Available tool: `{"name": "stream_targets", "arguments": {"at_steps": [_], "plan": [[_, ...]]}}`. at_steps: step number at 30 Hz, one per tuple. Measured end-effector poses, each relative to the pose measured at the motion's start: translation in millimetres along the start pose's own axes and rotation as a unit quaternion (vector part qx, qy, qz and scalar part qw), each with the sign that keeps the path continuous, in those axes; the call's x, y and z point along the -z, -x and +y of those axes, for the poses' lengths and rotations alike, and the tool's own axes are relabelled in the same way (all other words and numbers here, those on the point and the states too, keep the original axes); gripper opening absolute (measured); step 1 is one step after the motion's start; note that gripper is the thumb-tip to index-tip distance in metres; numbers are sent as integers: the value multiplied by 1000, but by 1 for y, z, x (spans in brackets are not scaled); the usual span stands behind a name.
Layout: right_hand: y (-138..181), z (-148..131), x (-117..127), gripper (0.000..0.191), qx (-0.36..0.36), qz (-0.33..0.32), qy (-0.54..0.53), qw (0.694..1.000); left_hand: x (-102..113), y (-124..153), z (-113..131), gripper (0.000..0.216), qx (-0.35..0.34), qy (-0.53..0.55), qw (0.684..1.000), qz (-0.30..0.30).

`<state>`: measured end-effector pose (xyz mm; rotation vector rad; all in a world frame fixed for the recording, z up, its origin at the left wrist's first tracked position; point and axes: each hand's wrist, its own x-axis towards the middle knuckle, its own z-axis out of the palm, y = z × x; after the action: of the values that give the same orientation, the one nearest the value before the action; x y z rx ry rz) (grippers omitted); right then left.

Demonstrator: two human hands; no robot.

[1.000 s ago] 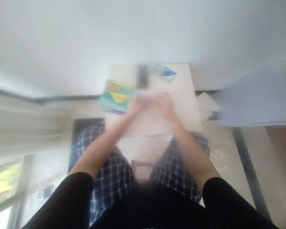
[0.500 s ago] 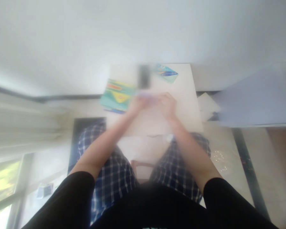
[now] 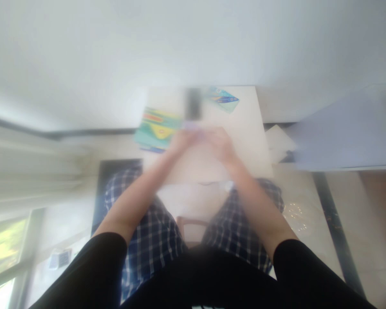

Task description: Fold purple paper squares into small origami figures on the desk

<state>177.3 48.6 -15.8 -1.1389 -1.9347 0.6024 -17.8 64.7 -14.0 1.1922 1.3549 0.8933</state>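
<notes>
Over the middle of a small white table [image 3: 247, 146], my left hand [image 3: 182, 140] and my right hand [image 3: 220, 140] come together around a small pale purple thing [image 3: 191, 125]. Blur hides what kind of thing it is. The fingers of both hands look closed on it, though single fingers do not stand out. Just beyond it lies a dark upright rectangle [image 3: 193, 104], too blurred to name. Close to my left hand, green and yellow printed booklets or packets [image 3: 159, 128] lie in a pile. A blue and teal printed packet [image 3: 225, 98] rests near the table's far edge.
A white wall [image 3: 193, 43] rises behind the table. To the right stands a large grey-lilac panel [image 3: 344, 133], with a white sheet-like thing [image 3: 278, 139] beside it. A pale curtain [image 3: 28, 171] hangs at the left. My knees in checked trousers [image 3: 148, 236] are by the table's near edge.
My right hand has shifted slightly left, nearer to my left hand. The purple thing stays between the hands; the things on the table look unmoved.
</notes>
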Motion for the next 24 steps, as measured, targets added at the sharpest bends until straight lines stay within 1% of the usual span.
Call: {"name": "stream_targets", "arguments": {"at_steps": [4, 7, 8, 10, 12, 14, 16, 19, 21, 24], "plan": [[-1, -5, 0, 33, 9, -17, 13, 1000, 4, 5, 5, 40, -5, -24, 1000, -10], [-4, -9, 1, 37, -7, 5, -8, 1000, 4, 6, 7, 37, -14, -26, 1000, -3], [-5, -9, 2, 39, -27, 21, -24, 999, 3, 7, 8, 37, -9, -35, 999, 1], [-8, -10, 4, 43, -93, 44, -67, 992, 0, 8, 11, 38, 8, -49, 999, 9], [-10, -10, 5, 46, -157, 40, -112, 980, -3, 9, 14, 38, 20, -35, 999, 11], [-11, -9, 6, 47, -190, 19, -144, 971, -6, 12, 17, 33, 16, -11, 1000, 16], [-12, -7, 7, 43, -202, 5, -152, 968, -8, 14, 18, 27, 15, -7, 999, 30], [-12, -5, 7, 36, -214, 4, -133, 968, -11, 16, 17, 22, 14, -21, 999, 39], [-13, -6, 7, 34, -216, 19, -119, 969, -12, 16, 15, 20, 11, -33, 999, 35], [-12, -9, 6, 35, -217, 44, -104, 970, -11, 15, 14, 20, 9, -52, 998, 42]]}}
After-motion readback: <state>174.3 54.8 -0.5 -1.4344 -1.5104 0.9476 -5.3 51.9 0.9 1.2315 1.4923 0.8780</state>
